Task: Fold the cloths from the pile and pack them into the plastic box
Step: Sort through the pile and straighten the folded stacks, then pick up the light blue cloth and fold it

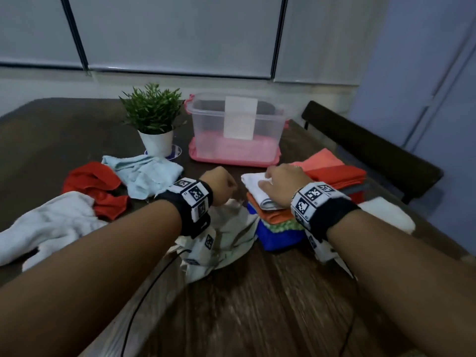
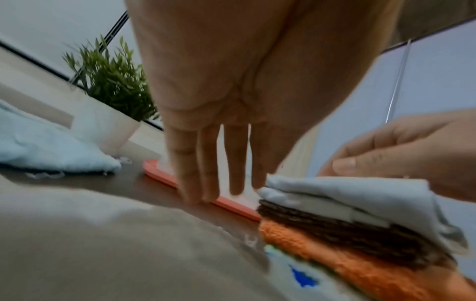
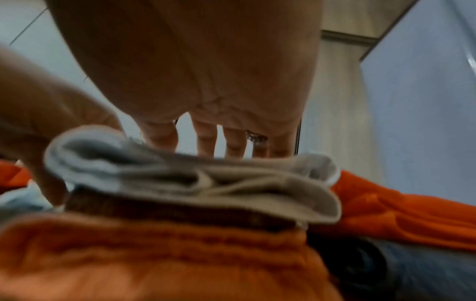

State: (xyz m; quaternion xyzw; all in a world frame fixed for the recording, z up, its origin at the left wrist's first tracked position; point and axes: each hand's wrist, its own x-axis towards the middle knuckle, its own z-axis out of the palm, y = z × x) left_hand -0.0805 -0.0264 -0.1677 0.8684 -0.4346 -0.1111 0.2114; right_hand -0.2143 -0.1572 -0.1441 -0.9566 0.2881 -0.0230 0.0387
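My right hand (image 1: pixel 280 181) lies flat on a folded white cloth (image 1: pixel 255 186) that tops a stack of brown, orange, green and blue cloths (image 1: pixel 273 215). In the right wrist view its straight fingers (image 3: pixel 206 140) reach over the white cloth (image 3: pixel 193 179). My left hand (image 1: pixel 219 184) hangs just left of the stack, fingers (image 2: pixel 190 173) straight and pointing down at the table, holding nothing. A crumpled beige cloth (image 1: pixel 231 228) lies under that wrist. The clear plastic box (image 1: pixel 208 119) stands behind on a pink lid (image 1: pixel 231 161), with a pink cloth inside.
Unfolded cloths lie at the left: light blue (image 1: pixel 144 171), red (image 1: pixel 95 186) and white (image 1: pixel 46 222). A second stack of orange and red cloths (image 1: pixel 334 171) sits right of my hand, with a white cloth (image 1: pixel 386 212) nearer. A potted plant (image 1: pixel 152 112) stands beside the box. A dark chair back (image 1: pixel 373 150) borders the table's right edge.
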